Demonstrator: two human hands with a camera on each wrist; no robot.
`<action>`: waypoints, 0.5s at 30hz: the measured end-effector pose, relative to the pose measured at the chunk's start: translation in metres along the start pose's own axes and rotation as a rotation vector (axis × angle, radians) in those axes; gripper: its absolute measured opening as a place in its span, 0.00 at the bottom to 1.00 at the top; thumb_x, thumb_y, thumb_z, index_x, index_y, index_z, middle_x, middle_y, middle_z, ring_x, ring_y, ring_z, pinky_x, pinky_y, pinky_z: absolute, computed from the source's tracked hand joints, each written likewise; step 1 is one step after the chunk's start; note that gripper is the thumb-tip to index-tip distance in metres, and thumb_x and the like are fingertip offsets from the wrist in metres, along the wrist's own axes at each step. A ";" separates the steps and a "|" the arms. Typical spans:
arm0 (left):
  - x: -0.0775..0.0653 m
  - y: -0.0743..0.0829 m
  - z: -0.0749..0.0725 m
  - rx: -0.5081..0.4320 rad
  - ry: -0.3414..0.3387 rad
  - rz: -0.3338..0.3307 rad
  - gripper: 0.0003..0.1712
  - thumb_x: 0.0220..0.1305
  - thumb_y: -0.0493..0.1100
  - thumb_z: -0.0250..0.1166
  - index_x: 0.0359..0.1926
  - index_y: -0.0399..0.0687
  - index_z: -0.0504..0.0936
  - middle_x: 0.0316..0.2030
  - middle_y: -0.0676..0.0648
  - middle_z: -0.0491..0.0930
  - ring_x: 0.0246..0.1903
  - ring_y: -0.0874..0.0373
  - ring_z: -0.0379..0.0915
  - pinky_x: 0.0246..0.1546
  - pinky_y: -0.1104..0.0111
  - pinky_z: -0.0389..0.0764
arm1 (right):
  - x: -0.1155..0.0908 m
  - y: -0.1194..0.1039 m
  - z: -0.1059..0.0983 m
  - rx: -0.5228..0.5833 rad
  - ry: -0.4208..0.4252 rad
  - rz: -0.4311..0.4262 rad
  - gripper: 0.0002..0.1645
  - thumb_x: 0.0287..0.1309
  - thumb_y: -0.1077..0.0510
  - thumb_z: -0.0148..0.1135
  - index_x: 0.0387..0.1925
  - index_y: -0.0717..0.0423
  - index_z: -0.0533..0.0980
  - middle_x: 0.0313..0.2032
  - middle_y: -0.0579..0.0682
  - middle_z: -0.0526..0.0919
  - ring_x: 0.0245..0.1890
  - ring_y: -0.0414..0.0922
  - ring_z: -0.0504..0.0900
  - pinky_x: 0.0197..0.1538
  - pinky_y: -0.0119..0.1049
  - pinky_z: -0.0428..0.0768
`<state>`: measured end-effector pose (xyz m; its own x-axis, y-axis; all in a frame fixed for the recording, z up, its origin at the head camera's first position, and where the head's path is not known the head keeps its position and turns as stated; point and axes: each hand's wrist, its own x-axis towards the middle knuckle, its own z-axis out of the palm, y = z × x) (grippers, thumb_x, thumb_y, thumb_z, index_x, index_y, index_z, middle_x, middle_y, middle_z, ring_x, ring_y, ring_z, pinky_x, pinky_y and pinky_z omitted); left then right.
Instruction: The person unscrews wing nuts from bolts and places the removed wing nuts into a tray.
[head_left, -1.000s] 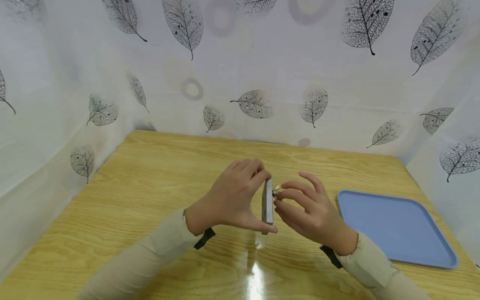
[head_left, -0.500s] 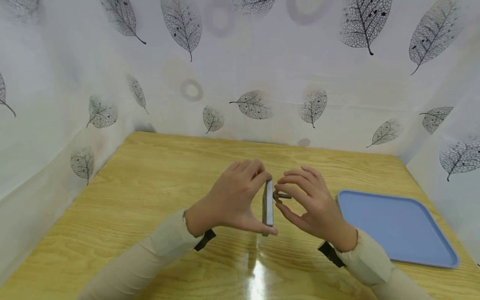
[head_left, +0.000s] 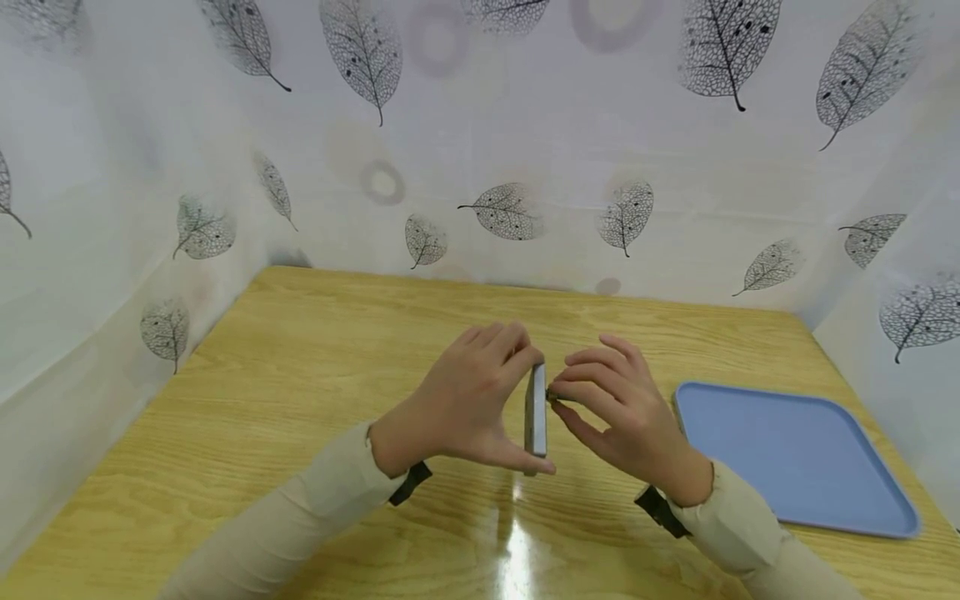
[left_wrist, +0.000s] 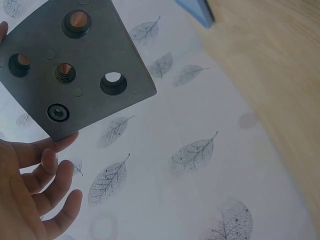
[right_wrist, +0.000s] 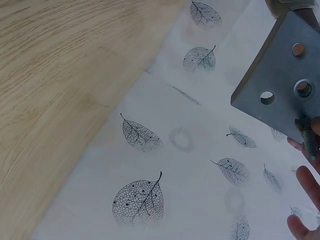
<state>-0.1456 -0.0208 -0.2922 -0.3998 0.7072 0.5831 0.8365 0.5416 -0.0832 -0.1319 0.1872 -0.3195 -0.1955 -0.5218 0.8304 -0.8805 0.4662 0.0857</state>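
Note:
My left hand point(head_left: 465, 400) grips a square grey metal plate point(head_left: 536, 412) by opposite edges, thumb below and fingers above, holding it upright over the table. The left wrist view shows several round holes through the plate, with a socket-head bolt point(left_wrist: 58, 112) seated in one corner hole. The bolt's shank point(right_wrist: 311, 144) sticks out of the plate's other face in the right wrist view. My right hand point(head_left: 626, 417) pinches a small brass-coloured wing nut point(head_left: 553, 397) on that shank between thumb and forefinger. Its other fingers are spread, and the fingertips mostly hide the nut.
A blue tray point(head_left: 795, 454) lies on the wood-grain table point(head_left: 337, 350) to the right. A pale sheet with a leaf pattern point(head_left: 510, 211) hangs behind the table and along its sides.
The right hand's fingers have opened around the wing nut, baring the bolt end, then closed on it again. The left hand and the plate stay almost still.

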 end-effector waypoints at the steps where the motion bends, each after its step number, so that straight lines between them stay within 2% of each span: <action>1: 0.000 0.000 0.000 -0.001 -0.001 0.000 0.51 0.24 0.85 0.62 0.41 0.50 0.77 0.36 0.53 0.69 0.32 0.61 0.64 0.34 0.69 0.68 | 0.000 0.000 0.000 -0.008 0.007 -0.011 0.14 0.65 0.53 0.54 0.31 0.57 0.80 0.32 0.51 0.82 0.40 0.51 0.78 0.60 0.51 0.65; 8: 0.000 0.000 0.001 0.001 -0.003 0.003 0.52 0.24 0.85 0.62 0.41 0.50 0.77 0.35 0.53 0.69 0.33 0.61 0.64 0.35 0.69 0.68 | 0.002 -0.002 0.000 -0.041 0.032 -0.062 0.14 0.65 0.55 0.53 0.28 0.56 0.81 0.30 0.52 0.82 0.36 0.50 0.79 0.50 0.54 0.70; 15: 0.000 0.000 0.001 0.003 0.009 0.006 0.51 0.23 0.85 0.62 0.40 0.50 0.77 0.35 0.53 0.69 0.32 0.61 0.64 0.35 0.69 0.68 | 0.001 -0.002 0.000 -0.016 -0.017 0.015 0.15 0.65 0.52 0.53 0.34 0.58 0.79 0.34 0.52 0.82 0.40 0.50 0.78 0.54 0.53 0.68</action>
<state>-0.1463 -0.0207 -0.2934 -0.3917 0.7063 0.5896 0.8377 0.5388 -0.0889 -0.1307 0.1860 -0.3188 -0.2164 -0.5264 0.8223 -0.8703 0.4856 0.0819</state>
